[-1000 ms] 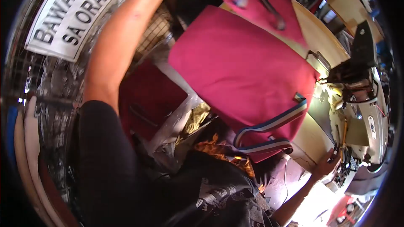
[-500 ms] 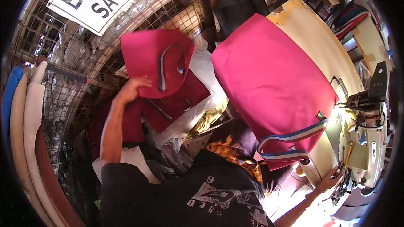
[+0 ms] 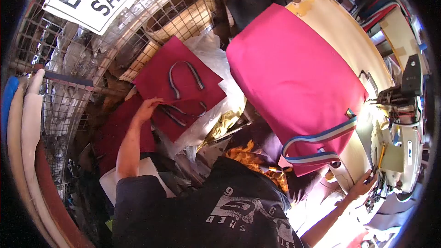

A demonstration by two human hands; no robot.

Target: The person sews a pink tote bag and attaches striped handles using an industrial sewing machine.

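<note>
My left hand [image 3: 150, 108] pinches the near edge of a maroon fabric panel [image 3: 172, 66] with a striped strap loop. This panel lies over another maroon panel [image 3: 172, 131], which also carries a striped strap [image 3: 174, 115]. On the right, a large pinkish-red fabric piece [image 3: 294, 78] drapes over the work table, a blue, white and red striped strap [image 3: 317, 144] looping at its near end. My right hand [image 3: 363, 184] rests at the table edge beside the sewing machine [image 3: 397, 110]. Its fingers are curled around a small dark thing that I cannot make out.
A wire mesh wall [image 3: 183, 16] with a lettered sign [image 3: 98, 4] stands at the left. Fabric rolls [image 3: 30, 124] lean at the far left. Clear plastic sheeting [image 3: 213, 59] lies under the panels. A yellow pencil [image 3: 382, 156] is near the machine.
My left hand has lowered the raised maroon panel onto the other one, so it now lies flatter with its strap loop showing. My right hand has stayed by the machine.
</note>
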